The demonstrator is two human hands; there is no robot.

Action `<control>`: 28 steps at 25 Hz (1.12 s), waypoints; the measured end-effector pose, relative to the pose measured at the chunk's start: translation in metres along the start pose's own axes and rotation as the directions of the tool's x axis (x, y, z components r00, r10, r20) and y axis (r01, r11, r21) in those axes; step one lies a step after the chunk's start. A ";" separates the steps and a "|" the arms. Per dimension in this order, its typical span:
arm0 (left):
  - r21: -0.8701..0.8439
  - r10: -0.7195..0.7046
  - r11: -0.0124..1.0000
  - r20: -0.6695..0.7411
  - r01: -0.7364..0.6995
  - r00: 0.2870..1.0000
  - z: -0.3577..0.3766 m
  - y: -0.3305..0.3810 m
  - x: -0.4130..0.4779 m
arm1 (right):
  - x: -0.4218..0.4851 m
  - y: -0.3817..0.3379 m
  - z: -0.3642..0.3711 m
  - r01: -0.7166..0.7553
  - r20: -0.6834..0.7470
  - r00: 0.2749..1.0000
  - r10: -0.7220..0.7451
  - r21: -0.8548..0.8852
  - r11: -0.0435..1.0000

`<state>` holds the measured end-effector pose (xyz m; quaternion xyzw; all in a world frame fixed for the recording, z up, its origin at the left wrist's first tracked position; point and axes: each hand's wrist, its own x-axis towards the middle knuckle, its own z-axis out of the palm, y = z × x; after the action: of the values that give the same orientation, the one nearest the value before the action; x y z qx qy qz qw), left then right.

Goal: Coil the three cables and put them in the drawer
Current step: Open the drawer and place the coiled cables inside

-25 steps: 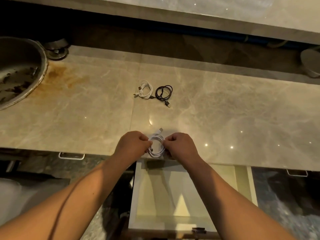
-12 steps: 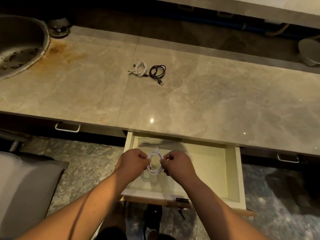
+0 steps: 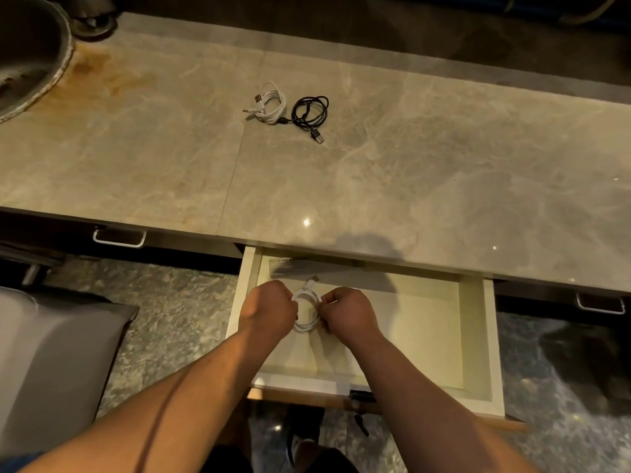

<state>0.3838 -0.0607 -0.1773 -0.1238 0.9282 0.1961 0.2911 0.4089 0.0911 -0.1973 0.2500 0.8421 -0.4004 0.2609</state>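
Observation:
A coiled white cable (image 3: pixel 307 308) hangs between my left hand (image 3: pixel 268 310) and my right hand (image 3: pixel 345 314), both pinching its loop over the left part of the open cream drawer (image 3: pixel 478 336). One plug end sticks up at the top of the coil. On the marble counter (image 3: pixel 409 165) lie a second coiled white cable (image 3: pixel 269 102) and, touching its right side, a coiled black cable (image 3: pixel 310 112) with its plug pointing toward me.
A metal basin (image 3: pixel 30 52) sits at the counter's far left by a rust stain. Closed drawers with metal handles (image 3: pixel 119 238) flank the open one. A paper label lies in the drawer's back left corner. Grey seat (image 3: pixel 58 363) at left.
Both hands carried the white coil from the counter's front edge down and toward me, over the open drawer. The two cables on the counter have not moved.

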 end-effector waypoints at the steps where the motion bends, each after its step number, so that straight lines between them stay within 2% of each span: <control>1: 0.016 0.002 1.000 0.023 -0.003 1.000 0.001 -0.001 0.002 | 0.001 0.001 0.000 -0.005 0.012 1.000 0.005 0.000 1.000; 5: 0.094 0.010 0.995 0.127 -0.022 0.992 -0.021 0.002 -0.002 | -0.007 -0.006 -0.015 0.006 0.049 0.999 -0.004 -0.039 0.999; 8: 0.022 0.073 0.997 0.141 -0.077 0.987 -0.062 0.012 -0.012 | -0.028 -0.036 -0.045 0.067 0.093 0.994 -0.062 -0.052 0.996; 10: -0.131 0.143 0.983 0.083 -0.132 0.986 -0.099 0.025 -0.014 | -0.038 -0.074 -0.071 0.126 0.093 0.988 -0.124 -0.010 0.992; 13: -0.332 0.166 0.924 -0.095 -0.188 0.982 -0.150 0.045 0.010 | -0.021 -0.133 -0.105 0.193 -0.064 0.980 -0.188 0.076 0.978; 16: -0.472 0.090 0.859 -0.239 -0.197 0.967 -0.193 0.061 0.057 | 0.018 -0.181 -0.128 0.156 -0.182 0.978 -0.104 0.300 0.941; 19: -0.488 0.026 0.854 -0.304 -0.179 0.952 -0.224 0.072 0.103 | 0.062 -0.208 -0.139 0.138 -0.241 0.970 -0.044 0.393 0.909; 23: -0.455 0.086 0.868 -0.252 -0.196 0.964 -0.236 0.097 0.142 | 0.112 -0.234 -0.142 0.090 -0.310 0.951 0.011 0.308 0.947; 28: -0.436 0.132 0.872 -0.231 -0.223 0.964 -0.221 0.117 0.166 | 0.148 -0.259 -0.136 0.038 -0.292 0.956 0.025 0.207 0.978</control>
<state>0.1020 -0.0717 -0.0747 -0.1212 0.8869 0.4223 0.1426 0.1042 0.0884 -0.0770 0.3298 0.8252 -0.4467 0.1042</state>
